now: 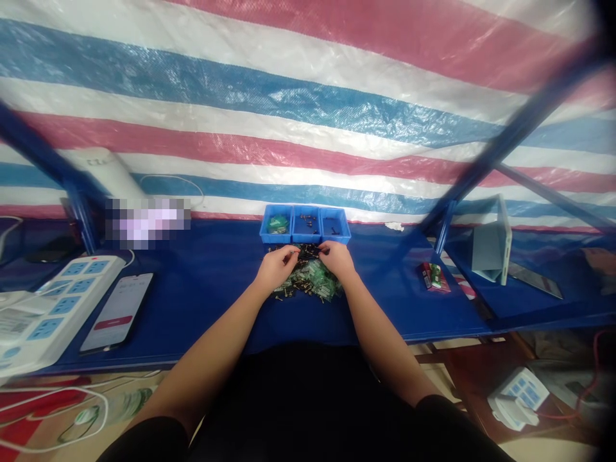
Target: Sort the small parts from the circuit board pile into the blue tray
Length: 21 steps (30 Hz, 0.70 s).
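Nearest, over the near edge of the blue worktop (202,301), two bare forearms stretched forward side by side. At mid-worktop, left hand (275,266) and right hand (339,258), knuckles up, close together yet apart, both set over a pile of small parts (308,282).

Pile directly beneath and between the two hands, spilling a little toward the near edge. No real long axis, just a loose heap spread slightly wider left to right. Both hands about equally near it, the right reaching a touch further toward the far edge.

Left fingers (290,255) curled inward, tips drawn together. Right fingers (326,251) curled likewise, aimed at the left ones across a narrow gap above the far side of the heap. Something small and dark seemingly pinched there, but too tiny for telling held from merely touched.

Heap itself pale green translucent bits mixed with short dark screw-like pieces, tangled, none lined up.

Just beyond it, a blue three-compartment tray (305,226), with green bits in the left compartment and dark bits in the middle and right.

Toward the left edge, a phone (118,312) and a white power strip (52,308). Toward the right, a small red-and-green packet (434,276) and a propped tablet (493,244). Behind all, a striped tarp (308,96)
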Motion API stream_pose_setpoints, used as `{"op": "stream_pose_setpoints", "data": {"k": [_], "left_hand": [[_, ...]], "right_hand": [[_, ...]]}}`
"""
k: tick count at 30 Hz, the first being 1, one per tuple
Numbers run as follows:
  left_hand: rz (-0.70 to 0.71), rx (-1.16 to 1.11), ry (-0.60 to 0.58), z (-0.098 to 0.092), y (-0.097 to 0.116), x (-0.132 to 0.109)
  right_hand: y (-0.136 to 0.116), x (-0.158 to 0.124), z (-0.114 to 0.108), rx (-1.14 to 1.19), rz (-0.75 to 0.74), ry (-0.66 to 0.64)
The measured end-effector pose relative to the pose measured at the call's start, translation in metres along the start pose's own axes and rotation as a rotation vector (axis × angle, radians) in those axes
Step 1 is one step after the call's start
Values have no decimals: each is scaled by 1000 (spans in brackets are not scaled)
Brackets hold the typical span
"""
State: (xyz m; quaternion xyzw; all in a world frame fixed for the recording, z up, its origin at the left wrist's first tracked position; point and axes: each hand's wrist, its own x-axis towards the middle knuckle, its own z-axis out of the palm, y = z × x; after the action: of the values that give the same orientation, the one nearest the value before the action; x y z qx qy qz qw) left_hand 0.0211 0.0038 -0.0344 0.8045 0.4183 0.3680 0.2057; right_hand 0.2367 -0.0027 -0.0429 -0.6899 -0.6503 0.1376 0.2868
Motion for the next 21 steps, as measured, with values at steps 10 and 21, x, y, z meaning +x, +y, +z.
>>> {"op": "stream_pose_setpoints", "data": {"k": [10,21], "left_hand": [[9,-4,-9,-1,-1,0],[18,-58,-9,2,-1,0]], "right_hand": [[-9,-2,4,412,-145,97],[-29,-8,13,1018,-62,-161]]}}
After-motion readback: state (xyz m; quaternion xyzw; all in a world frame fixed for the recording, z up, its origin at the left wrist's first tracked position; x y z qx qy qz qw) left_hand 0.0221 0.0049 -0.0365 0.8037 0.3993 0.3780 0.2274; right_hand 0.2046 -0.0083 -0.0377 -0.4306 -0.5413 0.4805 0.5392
